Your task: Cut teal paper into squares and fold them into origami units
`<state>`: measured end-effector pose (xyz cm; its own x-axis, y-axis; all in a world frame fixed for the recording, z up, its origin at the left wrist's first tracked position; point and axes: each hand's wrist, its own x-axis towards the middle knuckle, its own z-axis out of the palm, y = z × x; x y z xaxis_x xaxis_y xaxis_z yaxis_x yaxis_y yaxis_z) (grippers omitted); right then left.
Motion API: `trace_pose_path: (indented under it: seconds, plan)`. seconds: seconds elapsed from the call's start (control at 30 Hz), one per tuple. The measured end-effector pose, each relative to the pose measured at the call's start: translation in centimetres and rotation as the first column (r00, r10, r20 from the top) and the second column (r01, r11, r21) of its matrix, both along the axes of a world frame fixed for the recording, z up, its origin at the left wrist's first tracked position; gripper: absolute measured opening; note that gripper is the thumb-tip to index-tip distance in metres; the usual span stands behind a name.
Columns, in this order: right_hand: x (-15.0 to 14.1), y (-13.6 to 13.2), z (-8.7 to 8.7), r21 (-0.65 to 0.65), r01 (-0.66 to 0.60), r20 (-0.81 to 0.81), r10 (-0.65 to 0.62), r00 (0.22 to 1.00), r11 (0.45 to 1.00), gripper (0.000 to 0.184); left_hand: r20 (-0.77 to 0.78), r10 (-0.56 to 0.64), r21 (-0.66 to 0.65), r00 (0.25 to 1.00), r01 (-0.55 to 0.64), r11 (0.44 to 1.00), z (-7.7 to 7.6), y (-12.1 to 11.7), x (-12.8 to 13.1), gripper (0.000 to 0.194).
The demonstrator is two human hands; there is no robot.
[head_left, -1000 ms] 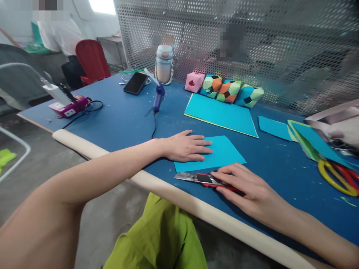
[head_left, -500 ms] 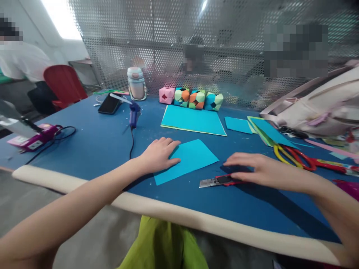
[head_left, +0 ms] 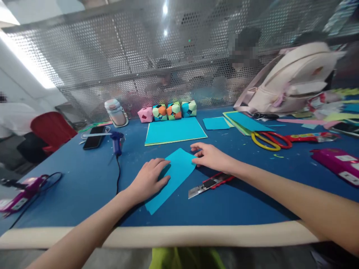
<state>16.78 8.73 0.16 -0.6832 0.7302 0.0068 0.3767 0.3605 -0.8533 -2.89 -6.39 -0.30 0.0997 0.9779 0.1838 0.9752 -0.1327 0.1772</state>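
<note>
A sheet of blue paper (head_left: 176, 170) lies slantwise on the table. My left hand (head_left: 151, 177) rests on its left side, fingers and thumb spread. At the paper's right corner is my right hand (head_left: 211, 157); its thumb touches the edge, and the fingers are slightly bent and apart from the thumb. Below my right wrist lies a red box cutter (head_left: 210, 184) with its blade out, pointing left; the forearm covers its rear end. Beyond the hands, a stack of larger blue and green sheets (head_left: 175, 130) lies flat.
Paper cubes (head_left: 174, 111) stand against the perforated metal screen (head_left: 134, 63). To the left are a blue glue gun (head_left: 116, 144), phone (head_left: 94, 137), bottle (head_left: 116, 113) and power strip (head_left: 26, 192). Scissors (head_left: 266, 142), a purple box-like object (head_left: 336, 164) and a backpack (head_left: 291, 82) are at right.
My right hand has left the box cutter and moved left to the paper's corner. The paper has turned under my left hand. The view has swung to the right.
</note>
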Motion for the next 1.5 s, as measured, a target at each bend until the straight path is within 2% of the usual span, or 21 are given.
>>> trace_pose_path:
  seconds: [0.13, 0.23, 0.33, 0.4, 0.47, 0.57, 0.63, 0.67, 0.8, 0.9, 0.97, 1.03, 1.1, 1.17, 1.23, 1.27, 1.33, 1.4, 1.47, 1.5]
  plan:
    - [0.0, 0.2, -0.5, -0.067, 0.039, -0.163, -0.049, 0.985, 0.997, 0.057, 0.144, -0.011, 0.067, 0.989, 0.002, 0.998, -0.4, 0.3, -0.5, 0.042]
    - [0.0, 0.4, -0.1, -0.136, 0.02, -0.316, -0.063, 0.947, 0.99, 0.059, 0.33, 0.05, 0.082, 0.943, -0.081, 0.993, -0.1, 0.9, -1.2, 0.052]
    - [0.1, 0.4, 0.5, -0.204, 0.009, -0.453, -0.103, 0.885, 0.979, 0.057, 0.495, 0.13, 0.002, 0.859, -0.151, 0.989, 0.9, 1.6, -1.6, 0.064]
    - [0.2, 0.4, 0.7, -0.228, 0.016, -0.519, -0.135, 0.844, 0.974, 0.054, 0.572, 0.152, -0.06, 0.806, -0.144, 0.988, 1.9, 2.0, -1.6, 0.068]
    - [0.4, 0.6, 0.8, -0.237, 0.033, -0.571, -0.167, 0.804, 0.971, 0.05, 0.616, 0.166, -0.131, 0.77, -0.108, 0.985, 2.9, 2.2, -1.5, 0.067]
    - [0.6, 1.3, 0.9, -0.247, 0.065, -0.654, -0.216, 0.725, 0.967, 0.046, 0.651, 0.189, -0.186, 0.736, -0.087, 0.979, 4.1, 2.2, -1.7, 0.055]
    - [0.8, 1.9, 1.0, -0.244, 0.076, -0.698, -0.23, 0.678, 0.967, 0.044, 0.64, 0.189, -0.159, 0.744, -0.113, 0.981, 4.9, 2.4, -2.2, 0.041]
    - [0.9, 2.1, 1.1, -0.232, 0.077, -0.707, -0.223, 0.671, 0.97, 0.044, 0.61, 0.18, -0.122, 0.772, -0.133, 0.984, 5.4, 2.6, -2.5, 0.034]
    - [1.7, 2.8, 1.6, -0.144, 0.068, -0.661, -0.147, 0.736, 0.987, 0.044, 0.347, 0.116, 0.135, 0.931, -0.172, 0.976, 7.8, 3.6, -3.0, 0.021]
    - [2.1, 2.8, 1.8, -0.106, 0.018, -0.64, -0.082, 0.764, 0.994, 0.036, 0.208, 0.036, 0.262, 0.977, -0.091, 0.961, 8.9, 4.0, -2.5, 0.016]
    - [2.2, 2.8, 1.7, -0.096, -0.006, -0.612, -0.054, 0.789, 0.995, 0.025, 0.225, 0.004, 0.293, 0.974, -0.072, 0.954, 8.6, 4.0, -2.2, 0.016]
    - [2.3, 2.9, 1.3, -0.083, 0.005, -0.559, -0.05, 0.828, 0.997, 0.016, 0.367, -0.005, 0.292, 0.93, -0.11, 0.95, 7.5, 3.9, -2.2, 0.02]
    - [2.3, 3.0, 0.9, -0.072, 0.029, -0.497, -0.061, 0.866, 0.997, 0.012, 0.593, -0.025, 0.253, 0.805, -0.157, 0.955, 6.0, 3.9, -2.7, 0.033]
    - [2.3, 3.2, 0.5, -0.069, 0.061, -0.443, -0.085, 0.893, 0.996, 0.011, 0.774, -0.053, 0.211, 0.631, -0.178, 0.961, 4.8, 4.1, -3.3, 0.043]
    - [2.3, 3.4, 0.4, -0.086, 0.059, -0.429, -0.091, 0.899, 0.995, 0.01, 0.874, -0.074, 0.168, 0.481, -0.154, 0.974, 3.8, 4.2, -4.0, 0.05]
    - [2.4, 3.4, 0.4, -0.1, 0.045, -0.437, -0.084, 0.895, 0.994, 0.01, 0.899, -0.078, 0.138, 0.431, -0.11, 0.984, 3.5, 4.2, -4.3, 0.054]
    - [2.4, 3.4, 0.5, -0.134, 0.012, -0.474, -0.075, 0.877, 0.991, 0.01, 0.91, -0.069, 0.069, 0.408, 0.015, 0.998, 3.1, 4.2, -4.7, 0.061]
    - [2.4, 3.2, 0.7, -0.168, 0.038, -0.487, -0.117, 0.865, 0.985, 0.011, 0.88, -0.047, -0.003, 0.472, 0.105, 0.994, 2.7, 4.1, -4.9, 0.064]
    - [2.4, 3.1, 0.8, -0.21, 0.096, -0.469, -0.186, 0.863, 0.973, 0.015, 0.849, -0.026, -0.041, 0.528, 0.115, 0.993, 2.1, 4.1, -5.0, 0.064]
    - [2.4, 3.1, 0.8, -0.237, 0.113, -0.457, -0.213, 0.864, 0.965, 0.017, 0.853, -0.019, -0.041, 0.522, 0.104, 0.994, 1.8, 4.0, -5.0, 0.064]
